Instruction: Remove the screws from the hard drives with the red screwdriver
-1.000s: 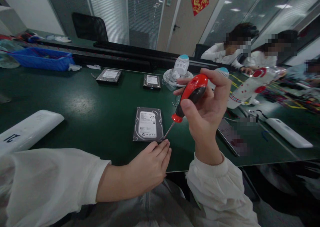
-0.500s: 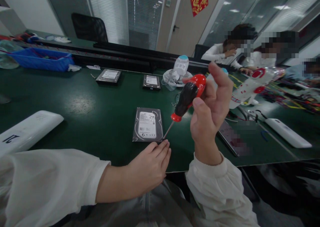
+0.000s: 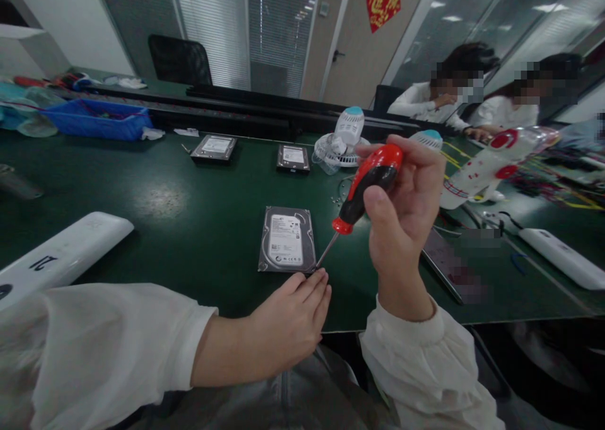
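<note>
A hard drive (image 3: 286, 239) lies label up on the green table in front of me. In my right hand (image 3: 407, 197) is a red and black screwdriver (image 3: 367, 189), gripped by the handle between thumb and fingers. Its thin shaft slants down to the near right corner of the drive. There my left hand (image 3: 293, 313) has its fingers pressed together, the fingertips touching or close to the screwdriver tip and that corner. Whatever these fingers pinch is hidden. Small screws (image 3: 336, 200) lie scattered beyond the drive, to its right.
Two more hard drives, one at left (image 3: 214, 148) and one nearer the middle (image 3: 293, 158), lie farther back. Around them are a blue bin (image 3: 97, 120), a white fan (image 3: 350, 130), a white case marked 21 (image 3: 70, 247) and a phone (image 3: 444, 266). People sit at back right.
The screwdriver handle has rotated in my right hand, showing more red on top, and the right fingers have curled closer around it. The view has shifted slightly; my left hand stays at the corner.
</note>
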### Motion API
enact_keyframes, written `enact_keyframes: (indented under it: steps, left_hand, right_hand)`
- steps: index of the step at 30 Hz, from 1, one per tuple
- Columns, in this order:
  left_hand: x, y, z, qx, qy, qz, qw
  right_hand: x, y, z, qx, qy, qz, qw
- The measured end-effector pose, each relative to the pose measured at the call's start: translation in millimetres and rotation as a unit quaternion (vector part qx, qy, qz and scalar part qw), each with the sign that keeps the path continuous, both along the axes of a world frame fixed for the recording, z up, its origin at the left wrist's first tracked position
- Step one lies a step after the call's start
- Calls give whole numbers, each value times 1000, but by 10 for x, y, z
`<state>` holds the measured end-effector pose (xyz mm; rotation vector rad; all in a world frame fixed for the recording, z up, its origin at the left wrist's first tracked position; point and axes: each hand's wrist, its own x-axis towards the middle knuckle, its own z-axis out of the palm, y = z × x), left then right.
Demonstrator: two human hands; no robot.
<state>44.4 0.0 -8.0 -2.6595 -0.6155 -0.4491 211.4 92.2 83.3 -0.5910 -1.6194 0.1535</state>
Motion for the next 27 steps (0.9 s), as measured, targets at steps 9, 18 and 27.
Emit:
enact_keyframes:
  steps: [9, 18, 27]
  left_hand:
    - [12, 8, -8, 5, -2, 3, 1000]
    - [8, -11, 2, 4, 7, 2, 1000]
    - [14, 3, 4, 1, -2, 1, 1000]
  right_hand:
    - [17, 1, 5, 17, 2, -8, 1000]
    - [-38, -4, 28, 44, 3, 18, 999]
    - [14, 15, -22, 40, 31, -12, 999]
